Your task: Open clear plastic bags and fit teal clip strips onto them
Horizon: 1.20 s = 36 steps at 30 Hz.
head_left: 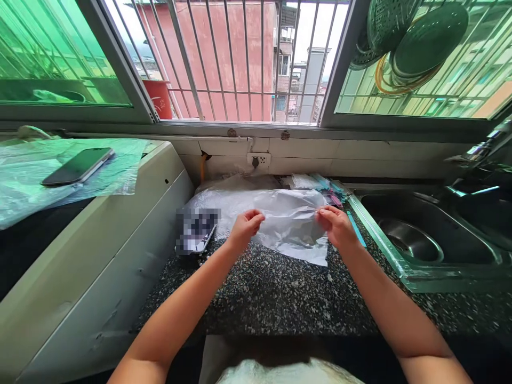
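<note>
Bare table (272, 293) lies open between the forearms and in front of them, from the near edge up to the bag (288, 218), so a hand can pass there freely. The bag, pinched by the left hand (245, 226) and right hand (336, 225), fills the middle and reaches back to the wall, where an outlet (258, 159) sits. On the left, a phone (197, 230) lies just beside the bag, and a white appliance (100, 256) walls off that side. On the right, a strip of small packets (332, 193) and the sink (424, 234) rim bound the table; the basin is open, with a tap (480, 154) over its far side.
</note>
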### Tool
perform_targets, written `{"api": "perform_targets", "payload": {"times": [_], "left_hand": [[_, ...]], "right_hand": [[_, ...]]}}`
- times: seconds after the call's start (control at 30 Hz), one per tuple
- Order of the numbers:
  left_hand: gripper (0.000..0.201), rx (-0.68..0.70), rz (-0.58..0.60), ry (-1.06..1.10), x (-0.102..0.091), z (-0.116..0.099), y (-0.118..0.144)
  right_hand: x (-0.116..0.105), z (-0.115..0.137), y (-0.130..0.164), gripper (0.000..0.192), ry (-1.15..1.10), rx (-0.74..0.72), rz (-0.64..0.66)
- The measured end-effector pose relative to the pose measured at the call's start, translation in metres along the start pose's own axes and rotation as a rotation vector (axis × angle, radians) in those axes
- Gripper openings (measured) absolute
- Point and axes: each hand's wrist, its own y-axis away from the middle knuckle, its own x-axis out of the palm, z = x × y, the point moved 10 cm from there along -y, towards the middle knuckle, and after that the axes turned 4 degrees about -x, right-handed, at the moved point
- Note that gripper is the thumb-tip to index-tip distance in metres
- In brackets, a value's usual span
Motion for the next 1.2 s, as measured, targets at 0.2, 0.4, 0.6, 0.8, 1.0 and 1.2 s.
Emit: {"api": "perform_targets", "payload": {"times": [0.2,0.4,0.6,0.8,1.0,1.2], "left_hand": [[0.016,0.331,-0.149,-0.410,-0.038,-0.061,0.024],[0.014,0.678,-0.097,-0.996,-0.019,-0.108,0.061],[0.019,1.071,0.175,-1.557,0.035,-0.105,0.117],[0.017,1.222,0.250,-1.733,0.055,-0.088,0.151],[0.020,1.227,0.213,-1.744,0.044,-0.094,0.159],[0.023,1.148,0.143,-1.804,0.025,-0.099,0.146]], "right_hand": [[0.036,-0.018,0.010,0.019,0.306,-0.036,0.216],[0.056,-0.010,0.022,0.016,0.705,-0.168,0.407],[0.099,0.079,0.043,0.009,0.644,-0.673,0.489],[0.162,0.104,0.089,0.029,1.013,-1.087,0.848],[0.151,0.095,0.081,0.022,1.275,-1.129,0.887],[0.122,0.103,0.062,0.027,1.311,-1.095,0.785]]}}
